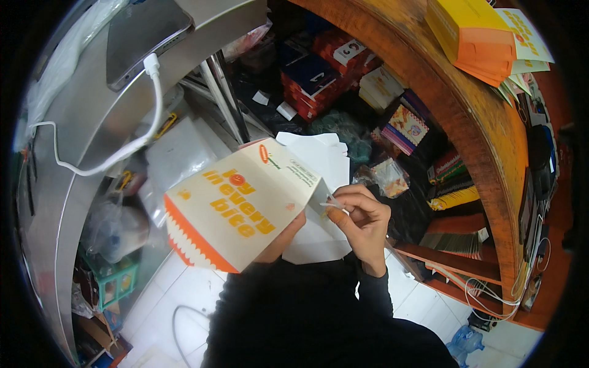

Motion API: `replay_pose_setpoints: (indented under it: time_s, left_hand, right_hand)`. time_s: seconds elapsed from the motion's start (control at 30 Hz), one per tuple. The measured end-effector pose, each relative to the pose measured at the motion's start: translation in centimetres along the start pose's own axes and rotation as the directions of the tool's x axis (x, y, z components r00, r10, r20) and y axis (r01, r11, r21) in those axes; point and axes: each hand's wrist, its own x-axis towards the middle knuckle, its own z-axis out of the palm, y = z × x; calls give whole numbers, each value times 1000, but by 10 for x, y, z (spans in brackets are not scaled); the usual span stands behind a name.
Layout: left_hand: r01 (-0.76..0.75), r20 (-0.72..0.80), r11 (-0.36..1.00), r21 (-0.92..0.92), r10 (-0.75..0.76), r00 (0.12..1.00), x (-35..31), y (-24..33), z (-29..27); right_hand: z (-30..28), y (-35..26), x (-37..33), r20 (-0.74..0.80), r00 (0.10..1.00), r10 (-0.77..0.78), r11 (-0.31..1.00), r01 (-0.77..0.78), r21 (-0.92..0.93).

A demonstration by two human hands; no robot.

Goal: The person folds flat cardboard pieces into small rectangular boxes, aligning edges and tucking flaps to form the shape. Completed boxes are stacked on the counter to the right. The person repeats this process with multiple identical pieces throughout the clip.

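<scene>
A cream paper food box with yellow lettering and an orange toothed edge is held tilted in front of me. My left hand grips it from beneath, its fingers mostly hidden behind the panel. At the box's right edge, my right hand pinches a small pale strip between thumb and index finger. Whether that strip is still joined to the box, I cannot tell. Behind the box and under both hands lies a white cut cardboard piece with notched flaps.
A grey metal counter on the left bears a phone with a white cable. Stacked yellow and orange boxes sit on a curved wooden counter. Red boxes and plastic bags fill the space below.
</scene>
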Motion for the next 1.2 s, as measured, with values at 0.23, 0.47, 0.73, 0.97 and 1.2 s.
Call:
replay_pose_setpoints:
  time_s: [0.23,0.47,0.73,0.97,1.2]
  left_hand:
    - [78,38,934,-348,-69,997,-12,-21,22]
    - [118,60,904,-410,-102,993,0,-14,12]
    - [380,235,557,-739,-316,919,2,-3,9]
    - [383,179,358,-852,-489,854,5,-4,15]
    - [373,584,-452,-810,-570,578,21,-3,14]
  right_hand:
    - [1,3,10,79,982,-170,976,179,-123]
    - [13,-13,0,159,926,-342,780,374,-502]
    - [33,5,-2,167,909,-381,722,406,-560]
    - [25,-18,-5,425,902,-69,512,398,-761]
    - [3,-15,5,69,977,-201,733,197,-651]
